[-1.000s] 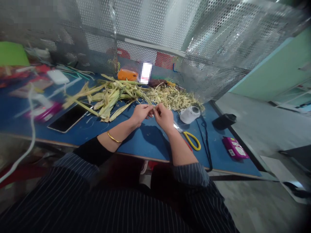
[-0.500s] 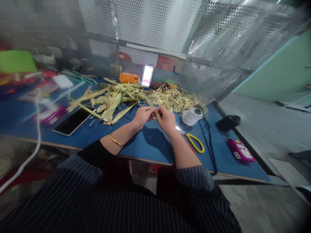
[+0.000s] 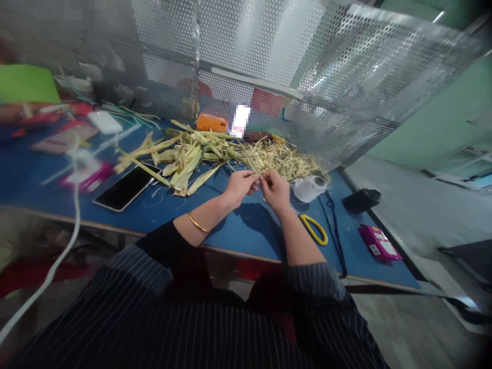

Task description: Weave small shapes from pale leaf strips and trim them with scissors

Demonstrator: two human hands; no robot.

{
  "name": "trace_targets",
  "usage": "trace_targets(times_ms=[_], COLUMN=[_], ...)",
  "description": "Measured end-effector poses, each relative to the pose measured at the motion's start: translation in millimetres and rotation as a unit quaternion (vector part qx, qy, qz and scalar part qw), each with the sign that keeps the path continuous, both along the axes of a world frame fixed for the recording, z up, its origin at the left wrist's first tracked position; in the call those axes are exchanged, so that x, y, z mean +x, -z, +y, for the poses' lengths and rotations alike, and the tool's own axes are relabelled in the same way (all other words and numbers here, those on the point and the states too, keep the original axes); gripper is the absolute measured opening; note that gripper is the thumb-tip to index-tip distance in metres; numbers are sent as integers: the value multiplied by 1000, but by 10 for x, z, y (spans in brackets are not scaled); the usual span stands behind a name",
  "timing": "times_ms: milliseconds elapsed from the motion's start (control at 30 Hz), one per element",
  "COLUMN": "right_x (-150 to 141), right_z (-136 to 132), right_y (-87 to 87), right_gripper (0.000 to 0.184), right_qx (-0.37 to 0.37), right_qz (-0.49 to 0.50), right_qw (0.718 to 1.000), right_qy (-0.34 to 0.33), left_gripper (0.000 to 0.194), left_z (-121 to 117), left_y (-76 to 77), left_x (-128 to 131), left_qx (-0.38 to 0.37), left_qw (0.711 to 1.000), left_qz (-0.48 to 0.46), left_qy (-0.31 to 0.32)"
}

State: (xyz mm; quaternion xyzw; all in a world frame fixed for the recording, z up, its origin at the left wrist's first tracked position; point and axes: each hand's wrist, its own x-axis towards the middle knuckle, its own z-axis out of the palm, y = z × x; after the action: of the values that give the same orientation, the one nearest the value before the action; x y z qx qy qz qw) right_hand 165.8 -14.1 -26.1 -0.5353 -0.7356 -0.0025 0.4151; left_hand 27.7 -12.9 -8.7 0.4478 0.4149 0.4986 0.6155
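Observation:
My left hand [image 3: 241, 187] and my right hand [image 3: 275, 190] meet above the blue table, fingertips pinched close together. Between them is a thin strip of dry husk [image 3: 249, 158], slanting up and left from the fingers. Its lower end is hidden in my grip. Behind and to the left lies a pile of long, pale dried husks [image 3: 188, 164]. A heap of short shredded husk [image 3: 284, 156] spreads beyond my right hand. Right of that hand lies a spool of white thread [image 3: 309, 189]. Yellow-handled scissors [image 3: 314, 229] rest by my right forearm, which covers part of them.
A dark phone [image 3: 126, 188] lies at left, near a white cable [image 3: 77, 210]. At right are a black cord [image 3: 334, 230], a black roll-shaped object [image 3: 361, 200] and a purple packet [image 3: 380, 242]. An orange packet [image 3: 211, 123] sits before the perforated screen [image 3: 246, 46].
The whole view has shifted, so table items sit slightly farther right in the middle. My fingertips stay together, and a husk strip now shows rising from them. Less of the scissors is visible.

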Motion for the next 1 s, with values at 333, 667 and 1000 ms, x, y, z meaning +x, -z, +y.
trace_targets(times_ms=[333,667,1000], right_x=[11,-46,-95], right_z=[18,44,62], right_y=[30,47,30], right_gripper=[23,27,34], right_qx=[-12,-82,-210], right_qz=[39,106,294], right_qw=[999,987,923], right_qy=[-36,-93,-133], left_gripper=[15,22,24], left_z=[2,96,247], left_y=[-9,80,114], left_x=[-44,-64,-119], left_qx=[19,56,119], left_qw=[999,995,985], left_qz=[23,37,111], left_qy=[-21,-78,-53])
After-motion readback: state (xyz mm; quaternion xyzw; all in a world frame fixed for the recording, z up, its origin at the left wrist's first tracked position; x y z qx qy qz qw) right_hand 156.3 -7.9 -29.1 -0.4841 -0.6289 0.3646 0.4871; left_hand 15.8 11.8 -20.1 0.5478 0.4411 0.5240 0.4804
